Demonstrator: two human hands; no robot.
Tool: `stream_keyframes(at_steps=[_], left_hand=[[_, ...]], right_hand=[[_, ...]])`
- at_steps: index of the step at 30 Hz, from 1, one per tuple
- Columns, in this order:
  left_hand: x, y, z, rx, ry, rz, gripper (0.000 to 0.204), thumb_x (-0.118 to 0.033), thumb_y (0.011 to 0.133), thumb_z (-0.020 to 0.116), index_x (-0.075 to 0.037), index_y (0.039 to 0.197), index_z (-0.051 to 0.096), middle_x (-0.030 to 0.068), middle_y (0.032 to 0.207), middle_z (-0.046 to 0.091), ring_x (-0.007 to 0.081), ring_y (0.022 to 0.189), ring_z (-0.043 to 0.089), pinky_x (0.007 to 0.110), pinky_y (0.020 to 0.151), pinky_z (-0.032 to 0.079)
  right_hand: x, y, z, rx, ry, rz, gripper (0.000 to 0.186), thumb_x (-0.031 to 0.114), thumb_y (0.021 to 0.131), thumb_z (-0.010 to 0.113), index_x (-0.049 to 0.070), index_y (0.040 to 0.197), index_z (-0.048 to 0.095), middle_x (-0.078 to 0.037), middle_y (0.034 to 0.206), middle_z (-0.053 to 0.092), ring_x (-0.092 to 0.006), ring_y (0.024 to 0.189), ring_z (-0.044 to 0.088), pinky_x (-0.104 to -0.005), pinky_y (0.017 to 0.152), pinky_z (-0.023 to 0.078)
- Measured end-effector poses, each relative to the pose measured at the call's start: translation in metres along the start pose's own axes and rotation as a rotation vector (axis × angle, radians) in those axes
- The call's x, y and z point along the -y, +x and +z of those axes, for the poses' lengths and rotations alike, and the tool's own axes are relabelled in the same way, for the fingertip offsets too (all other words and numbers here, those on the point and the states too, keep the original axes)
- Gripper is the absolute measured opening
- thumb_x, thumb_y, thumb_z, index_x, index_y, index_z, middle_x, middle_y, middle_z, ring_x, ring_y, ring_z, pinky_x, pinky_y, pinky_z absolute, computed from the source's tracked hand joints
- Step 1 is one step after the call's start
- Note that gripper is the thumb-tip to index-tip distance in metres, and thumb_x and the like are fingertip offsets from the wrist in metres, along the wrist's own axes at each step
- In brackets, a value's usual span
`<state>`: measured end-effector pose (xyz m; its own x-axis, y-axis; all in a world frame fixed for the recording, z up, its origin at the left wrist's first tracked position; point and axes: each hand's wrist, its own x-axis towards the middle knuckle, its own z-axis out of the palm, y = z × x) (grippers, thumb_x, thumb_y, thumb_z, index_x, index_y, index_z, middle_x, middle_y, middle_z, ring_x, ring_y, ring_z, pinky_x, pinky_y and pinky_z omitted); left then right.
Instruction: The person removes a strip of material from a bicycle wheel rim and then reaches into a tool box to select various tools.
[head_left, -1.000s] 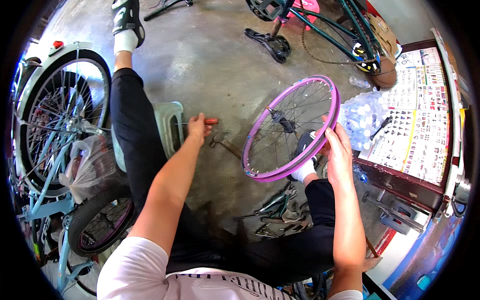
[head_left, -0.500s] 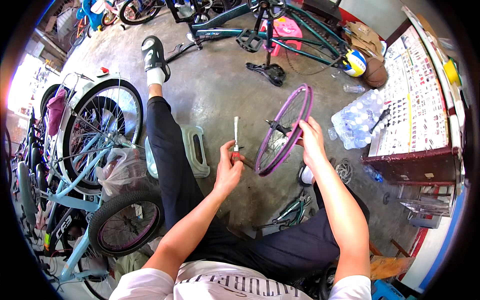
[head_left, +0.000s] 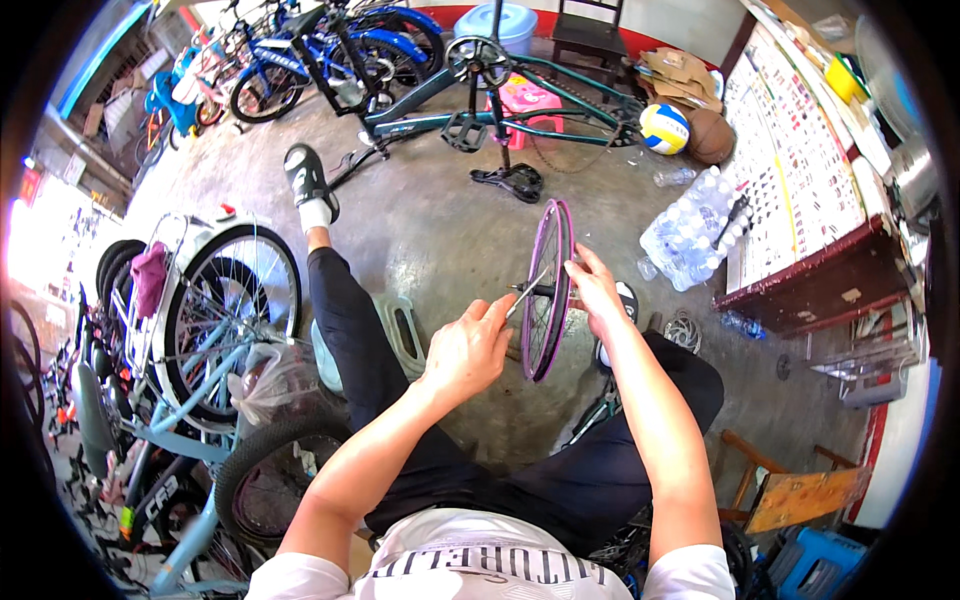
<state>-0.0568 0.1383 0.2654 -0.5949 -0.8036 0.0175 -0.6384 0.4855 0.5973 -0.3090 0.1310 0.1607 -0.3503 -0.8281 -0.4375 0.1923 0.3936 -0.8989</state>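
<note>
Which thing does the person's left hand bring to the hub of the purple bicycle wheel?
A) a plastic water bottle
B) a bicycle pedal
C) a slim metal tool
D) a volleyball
C: the left hand grips a slim metal tool whose tip meets the hub at the centre of the purple bicycle wheel, while the right hand steadies the wheel from its other side.

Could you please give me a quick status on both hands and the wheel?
Left hand holds wrench at hub. Right hand steadies purple wheel upright. Nothing in the way.
</note>
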Motion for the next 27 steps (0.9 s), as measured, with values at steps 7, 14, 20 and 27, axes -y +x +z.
stream_keyframes(at_steps=[7,14,20,27], left_hand=[[-0.011,-0.016,-0.026,0.065,0.022,0.057,0.042,-0.015,0.095,0.066,-0.011,0.136,0.059,0.0154,0.098,0.067,0.0407,0.085,0.069,0.05,0.073,0.056],[0.009,-0.131,-0.124,0.099,0.045,-0.065,0.046,-0.014,0.095,0.067,-0.006,0.139,0.058,0.0141,0.093,0.064,0.0366,0.084,0.067,0.046,0.074,0.055],[-0.002,-0.218,-0.148,-0.327,-0.076,-0.526,0.044,-0.004,0.093,0.066,0.003,0.136,0.061,0.017,0.11,0.073,0.0212,0.094,0.073,0.034,0.082,0.056],[0.025,-0.141,-0.055,-0.363,-0.518,-0.66,0.037,-0.009,0.1,0.066,-0.003,0.136,0.063,-0.002,0.092,0.064,0.0055,0.071,0.054,0.023,0.06,0.045]], right_hand=[[-0.018,-0.02,0.016,-0.01,0.052,0.013,0.037,0.039,0.105,0.062,0.008,0.125,0.064,-0.003,0.098,0.069,-0.0175,0.08,0.071,-0.0357,0.064,0.054],[-0.028,-0.015,0.029,0.108,-0.065,-0.055,0.033,0.03,0.103,0.065,0.003,0.122,0.066,-0.005,0.091,0.067,-0.0136,0.074,0.063,-0.0332,0.059,0.051],[-0.042,-0.008,0.019,-0.039,-0.242,-0.169,0.044,0.029,0.102,0.065,-0.002,0.134,0.063,-0.02,0.119,0.074,-0.0268,0.108,0.071,-0.0392,0.091,0.057],[-0.019,0.002,0.026,-0.071,-0.59,-0.286,0.045,0.041,0.102,0.057,0.008,0.131,0.067,-0.02,0.124,0.071,-0.0409,0.114,0.068,-0.0507,0.096,0.053]])
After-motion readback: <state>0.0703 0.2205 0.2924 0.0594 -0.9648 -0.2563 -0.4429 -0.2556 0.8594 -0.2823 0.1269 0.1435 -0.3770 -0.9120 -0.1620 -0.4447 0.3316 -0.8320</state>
